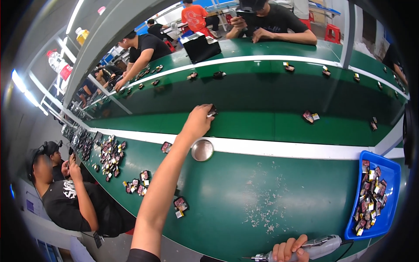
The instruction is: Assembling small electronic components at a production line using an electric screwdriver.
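My left hand (199, 121) reaches out over the green conveyor belt. Its fingers are closed on a small dark part (212, 112), mostly hidden by the hand. Down at the lower edge, my right hand (289, 250) grips a grey corded power tool (324, 247) with a metal chuck and a thin bit pointing left. Under my left forearm, on the green table, stands a round shallow tin (202, 150). A small black part with a reddish face (166, 147) lies left of the forearm, and a similar part (180, 206) with a pale tab lies nearer.
A blue tray (352, 214) full of such parts stands at the right. White shavings (266, 201) are scattered mid-table. More parts (111, 157) are heaped at left, where a person (83, 201) sits. Others work beyond the belt (253, 126), which carries spaced parts. A white rail (279, 147) divides belt and table.
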`<action>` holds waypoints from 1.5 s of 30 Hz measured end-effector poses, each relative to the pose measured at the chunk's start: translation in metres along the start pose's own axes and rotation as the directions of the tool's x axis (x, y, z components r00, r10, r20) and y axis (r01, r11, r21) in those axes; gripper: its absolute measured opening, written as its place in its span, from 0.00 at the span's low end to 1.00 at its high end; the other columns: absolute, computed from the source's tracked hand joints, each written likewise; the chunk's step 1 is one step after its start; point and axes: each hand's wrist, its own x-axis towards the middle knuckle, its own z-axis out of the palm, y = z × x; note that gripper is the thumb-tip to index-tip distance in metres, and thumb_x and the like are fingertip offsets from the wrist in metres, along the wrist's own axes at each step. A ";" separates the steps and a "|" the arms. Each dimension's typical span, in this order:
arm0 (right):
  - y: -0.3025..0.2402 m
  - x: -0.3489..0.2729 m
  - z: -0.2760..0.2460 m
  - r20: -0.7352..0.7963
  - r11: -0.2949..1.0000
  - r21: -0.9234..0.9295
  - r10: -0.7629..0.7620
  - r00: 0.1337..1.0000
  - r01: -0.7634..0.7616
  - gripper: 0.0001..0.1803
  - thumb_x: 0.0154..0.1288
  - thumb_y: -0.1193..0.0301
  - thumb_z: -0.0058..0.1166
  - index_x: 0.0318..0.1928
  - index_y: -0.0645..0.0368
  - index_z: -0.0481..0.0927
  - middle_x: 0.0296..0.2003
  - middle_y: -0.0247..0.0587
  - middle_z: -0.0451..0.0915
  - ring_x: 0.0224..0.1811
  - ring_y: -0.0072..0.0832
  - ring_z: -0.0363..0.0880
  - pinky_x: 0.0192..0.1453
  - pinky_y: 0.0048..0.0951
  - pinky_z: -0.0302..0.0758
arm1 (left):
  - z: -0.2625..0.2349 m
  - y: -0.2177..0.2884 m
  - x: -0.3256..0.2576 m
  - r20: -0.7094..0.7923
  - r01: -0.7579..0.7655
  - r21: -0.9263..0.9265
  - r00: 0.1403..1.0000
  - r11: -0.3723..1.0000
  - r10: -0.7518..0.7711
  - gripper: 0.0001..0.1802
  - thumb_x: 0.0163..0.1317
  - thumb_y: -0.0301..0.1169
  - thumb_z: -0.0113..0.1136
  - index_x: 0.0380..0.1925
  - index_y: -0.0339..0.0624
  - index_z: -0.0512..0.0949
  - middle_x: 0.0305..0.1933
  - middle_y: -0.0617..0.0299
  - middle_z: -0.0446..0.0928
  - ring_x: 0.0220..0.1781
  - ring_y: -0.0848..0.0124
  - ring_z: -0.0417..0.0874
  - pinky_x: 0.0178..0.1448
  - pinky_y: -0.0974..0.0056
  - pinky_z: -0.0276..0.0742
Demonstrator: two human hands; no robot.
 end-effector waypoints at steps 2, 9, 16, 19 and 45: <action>0.003 0.001 0.001 0.023 1.000 0.000 0.013 1.000 -0.013 0.09 0.64 0.67 0.50 0.34 0.57 0.66 0.21 0.33 0.62 0.20 0.23 0.59 0.31 0.27 0.61 | -0.002 0.002 0.004 0.037 0.071 -0.017 0.997 0.997 -0.071 0.19 0.52 0.23 0.59 0.46 0.32 0.78 0.47 0.44 0.79 0.48 0.48 0.78 0.55 0.53 0.74; 0.007 0.000 0.000 0.046 1.000 0.008 -0.016 0.999 0.016 0.07 0.64 0.70 0.48 0.34 0.60 0.68 0.21 0.33 0.60 0.20 0.22 0.58 0.29 0.26 0.59 | -0.019 0.031 -0.017 -0.084 -0.096 -0.123 0.993 0.988 0.086 0.10 0.50 0.22 0.53 0.34 0.33 0.75 0.36 0.47 0.76 0.41 0.47 0.75 0.48 0.50 0.72; -0.004 -0.014 -0.005 0.024 1.000 0.003 -0.024 0.999 0.024 0.06 0.63 0.70 0.49 0.34 0.60 0.69 0.20 0.32 0.60 0.20 0.22 0.57 0.29 0.26 0.57 | -0.101 0.169 -0.158 0.063 -0.239 -0.181 0.965 0.954 0.254 0.23 0.55 0.20 0.52 0.52 0.23 0.68 0.54 0.44 0.70 0.44 0.54 0.72 0.51 0.56 0.73; -0.003 -0.019 0.003 0.024 1.000 -0.014 -0.006 1.000 0.006 0.06 0.63 0.70 0.50 0.34 0.60 0.70 0.20 0.32 0.60 0.20 0.22 0.58 0.29 0.25 0.58 | -0.097 0.205 -0.223 0.136 -0.291 -0.186 0.938 0.939 0.318 0.29 0.49 0.19 0.57 0.54 0.19 0.67 0.60 0.40 0.68 0.44 0.57 0.76 0.44 0.61 0.78; 0.055 -0.079 -0.006 0.007 0.915 -0.204 0.358 0.934 -0.349 0.07 0.62 0.68 0.47 0.33 0.56 0.66 0.20 0.35 0.65 0.18 0.26 0.66 0.30 0.30 0.67 | -0.069 0.238 -0.287 0.091 -0.424 -0.027 0.901 0.905 0.425 0.17 0.44 0.20 0.62 0.36 0.21 0.77 0.43 0.41 0.79 0.37 0.57 0.81 0.35 0.62 0.82</action>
